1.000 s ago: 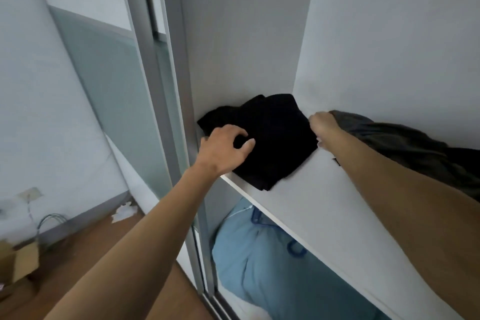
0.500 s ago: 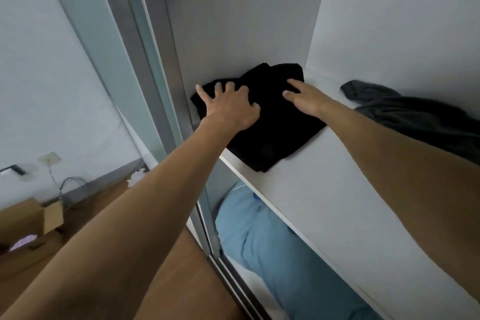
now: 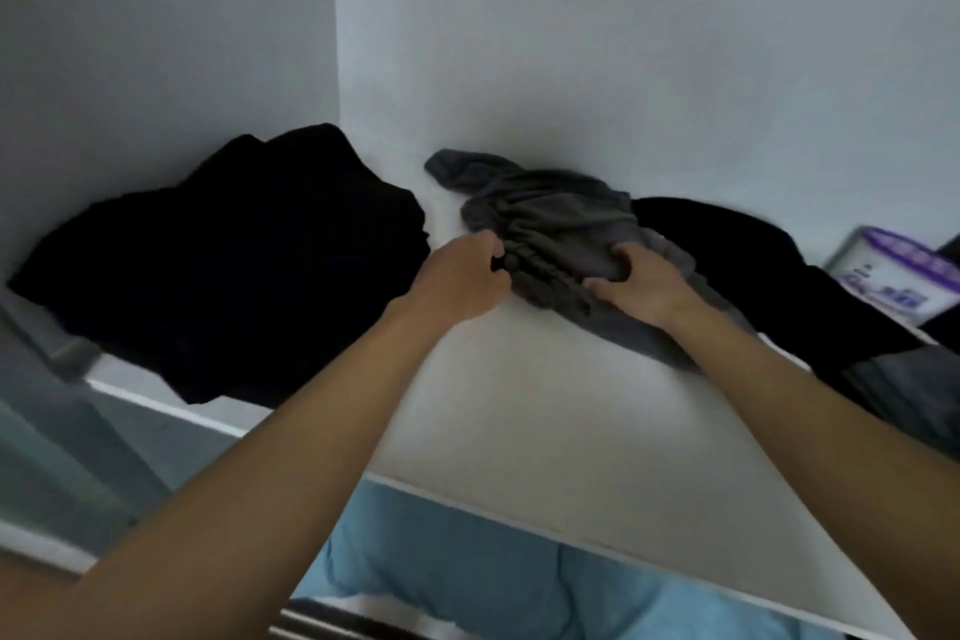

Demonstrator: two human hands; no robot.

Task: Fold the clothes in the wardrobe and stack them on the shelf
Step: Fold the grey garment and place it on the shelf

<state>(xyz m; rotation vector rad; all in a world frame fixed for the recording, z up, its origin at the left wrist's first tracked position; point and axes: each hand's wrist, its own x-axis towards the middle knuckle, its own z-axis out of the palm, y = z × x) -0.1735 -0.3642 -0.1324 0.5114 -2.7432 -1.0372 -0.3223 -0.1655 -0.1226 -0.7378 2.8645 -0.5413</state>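
Both hands had left the black folded garment point(image 3: 234, 265) and moved right onto the grey garment point(image 3: 550, 218); the camera had swung right too.

Head view: the left hand point(image 3: 457, 281) was curled, pinching the grey garment's left edge. The right hand point(image 3: 644, 283) was clenched on a bunch of fabric nearer its middle. The grey garment lay crumpled on the shelf point(image 3: 545, 405). Its long axis ran from the back edge, mid-shelf, diagonally toward the front right. Both hands were already touching it, the left at the near-left end and the right further along the axis. My guess was that the next move was a lift or a pull toward the front edge. The black folded garment sat in the back left corner, overhanging the front edge, just beside the left hand but apart from it.

Hard to tell: the grey garment's right end ran under the right forearm and a second black garment point(image 3: 779, 276), so where it ended was unclear. The black pile showed no readable folds. A white-and-purple container point(image 3: 898, 276) toward the right end was blurred and cut off. Blue bedding point(image 3: 467, 577) showed below the shelf.
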